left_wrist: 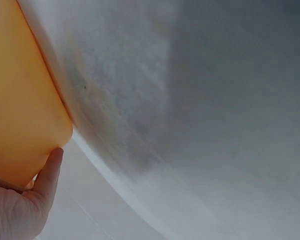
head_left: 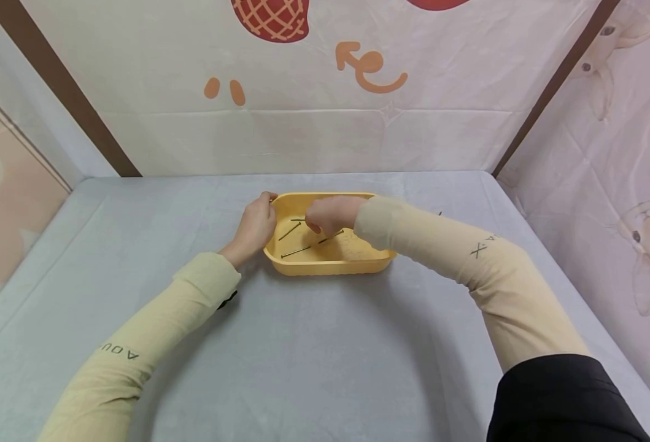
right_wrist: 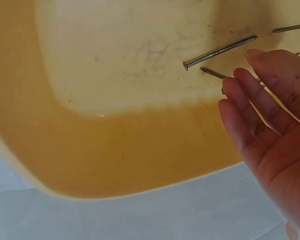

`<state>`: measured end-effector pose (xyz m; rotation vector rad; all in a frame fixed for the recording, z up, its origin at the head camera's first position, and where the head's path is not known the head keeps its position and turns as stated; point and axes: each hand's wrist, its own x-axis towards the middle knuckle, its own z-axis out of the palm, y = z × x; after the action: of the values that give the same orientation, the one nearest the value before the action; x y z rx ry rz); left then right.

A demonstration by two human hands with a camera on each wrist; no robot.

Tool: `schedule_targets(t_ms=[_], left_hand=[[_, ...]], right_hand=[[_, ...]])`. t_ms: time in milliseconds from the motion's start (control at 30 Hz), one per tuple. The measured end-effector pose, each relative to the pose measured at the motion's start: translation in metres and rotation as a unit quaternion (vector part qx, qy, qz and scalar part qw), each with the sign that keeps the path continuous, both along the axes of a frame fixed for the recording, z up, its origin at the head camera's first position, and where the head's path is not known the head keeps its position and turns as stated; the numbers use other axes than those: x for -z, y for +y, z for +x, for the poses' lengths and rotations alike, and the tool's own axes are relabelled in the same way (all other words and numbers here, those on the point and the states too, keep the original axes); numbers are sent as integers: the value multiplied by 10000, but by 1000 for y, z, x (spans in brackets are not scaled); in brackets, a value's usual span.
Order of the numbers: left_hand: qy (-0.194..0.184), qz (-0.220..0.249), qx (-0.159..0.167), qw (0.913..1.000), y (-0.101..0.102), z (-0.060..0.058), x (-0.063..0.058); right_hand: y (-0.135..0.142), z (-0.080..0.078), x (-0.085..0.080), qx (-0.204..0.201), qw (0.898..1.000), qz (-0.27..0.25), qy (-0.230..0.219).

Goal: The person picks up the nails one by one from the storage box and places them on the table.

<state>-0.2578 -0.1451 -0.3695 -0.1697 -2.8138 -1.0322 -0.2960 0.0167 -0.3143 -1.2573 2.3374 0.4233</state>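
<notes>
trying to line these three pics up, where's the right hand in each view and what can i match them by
Head: the right hand is near the middle, over the yellow tub.
Left wrist: not in it; the hand at lower left is the left hand.
Right wrist: the right hand is at the right edge, near some nails.
Shared landmark: the yellow tub, visible in all three, at left in the left wrist view.

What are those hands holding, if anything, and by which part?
The left hand grips the tray by its left end. The right hand is over the nails, with nothing visible in its grasp.
</notes>
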Motion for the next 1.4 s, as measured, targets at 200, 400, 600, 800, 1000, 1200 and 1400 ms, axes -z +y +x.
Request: schedule_targets(t_ms=[200,400,600,800,1000,1200,1400], left_hand=[[22,-27,-7,10000,0,1,-1],[29,23,19,10000,0,0,0],[50,44,48,10000,-1,0,0],[65,40,36,10000,0,0,0],[20,33,35,10000,-1,1,-2],[23,13,38,10000,-1,0,-1],[-24,8,53,10000,-1,-1,-1]], right_hand=[[-1,3,3,-39,10000,52,45],[0,2,8,-12,10000,-31,23],[1,2,12,139,9998,-106,-6],[0,2,15,193,9997,-139,79],[1,2,18,183,9997,-109,100],[0,0,21,36,9999,-14,102],[1,-1,23,56,9998,189,-19]])
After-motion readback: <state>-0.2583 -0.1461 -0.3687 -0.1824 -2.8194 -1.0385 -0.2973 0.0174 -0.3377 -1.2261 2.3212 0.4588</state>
